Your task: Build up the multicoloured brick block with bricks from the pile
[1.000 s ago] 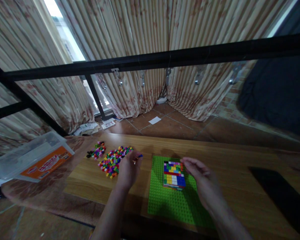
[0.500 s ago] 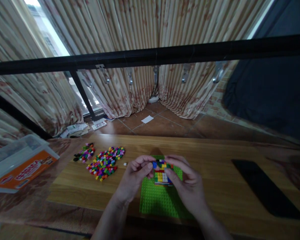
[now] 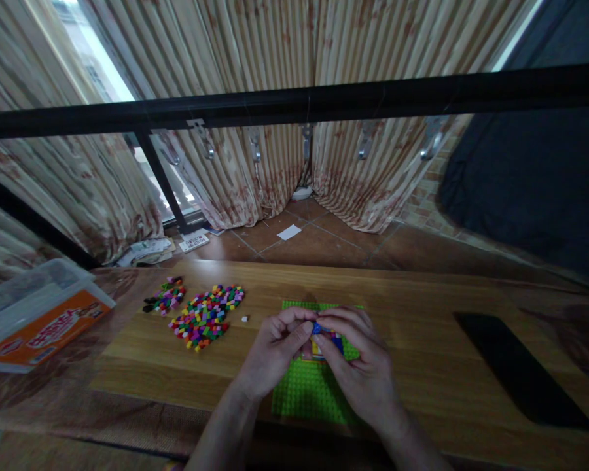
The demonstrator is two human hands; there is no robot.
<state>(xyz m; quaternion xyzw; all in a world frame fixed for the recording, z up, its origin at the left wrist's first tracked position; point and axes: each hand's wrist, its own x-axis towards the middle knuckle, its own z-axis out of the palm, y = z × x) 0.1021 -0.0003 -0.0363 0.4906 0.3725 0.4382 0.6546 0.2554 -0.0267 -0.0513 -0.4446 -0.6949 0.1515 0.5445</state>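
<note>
My left hand (image 3: 277, 347) pinches a small blue toy brick (image 3: 317, 328) between thumb and fingertips. From the other side, the thumb and fingers of my right hand (image 3: 360, 360) close on the same blue brick. Just under the fingertips is a block of toy bricks (image 3: 317, 352) in yellow, blue and other colours, mostly covered by my hands. It sits on a green studded baseplate (image 3: 309, 392) that lies flat on the wooden table (image 3: 412, 314).
Loose coloured bricks (image 3: 203, 317) are heaped on the left, near a lone white brick (image 3: 245, 318). A clear tub with an orange label (image 3: 53, 320) stands far left. On the right lies a flat black panel (image 3: 520, 373). A dark rail (image 3: 294, 108) crosses beyond the table.
My left hand has moved right with the blue brick, and the fingertips of both hands now meet over the built bricks. More of the block is covered.
</note>
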